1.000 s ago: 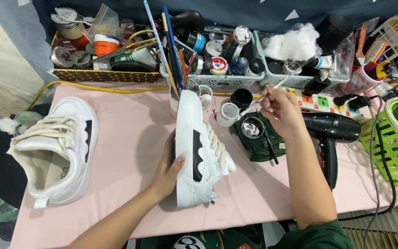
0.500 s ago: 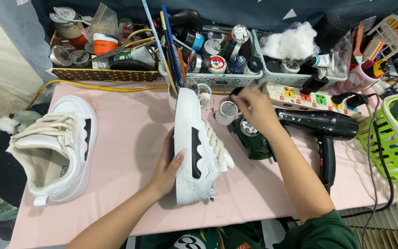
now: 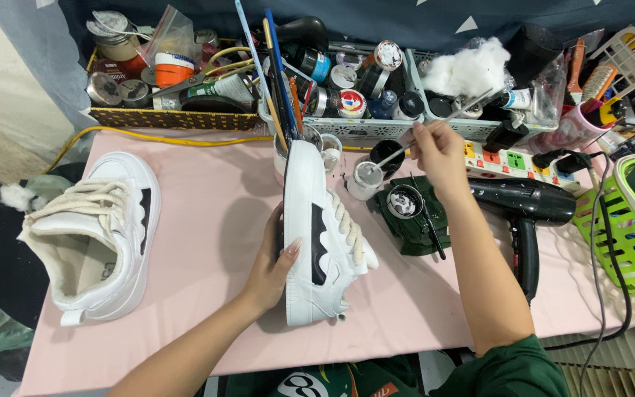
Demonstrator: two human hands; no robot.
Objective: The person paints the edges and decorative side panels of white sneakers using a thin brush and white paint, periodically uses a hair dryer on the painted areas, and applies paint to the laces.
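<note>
Left hand: the left hand (image 3: pixel 275 268) grips the white sneaker (image 3: pixel 317 235) from its sole side, the thumb lying across the white sole edge and the fingers wrapped behind it
Sneaker in hand: it stands on its side on the pink table (image 3: pixel 207 220), toe pointing away from the person, the black wavy panel and the cream laces turned to the right
Right hand: the right hand (image 3: pixel 436 151) pinches a thin brush (image 3: pixel 435 126) between the thumb and the fingers; the handle goes up to the right, the tip goes down to the left
Brush tip: it is at or just above the small white jar (image 3: pixel 367 179); whether it touches the content I cannot tell
Near the jar: a small black cup (image 3: pixel 387 152) just behind it, and a dark green cloth (image 3: pixel 413 217) to its right, with a round open tin (image 3: pixel 406 201) and a second thin tool lying on it
Second sneaker: the other white sneaker (image 3: pixel 101 235) lies well apart at the left side of the table, opening toward the person
Right side: a black hair dryer (image 3: pixel 527 209) lies on the table beside the right forearm, and a green plastic basket (image 3: pixel 630 220) stands at the edge
Back of table: a cup of brushes (image 3: pixel 281 88) just behind the held sneaker's toe, trays full of small paint jars, and a white power strip (image 3: pixel 512 158)
</note>
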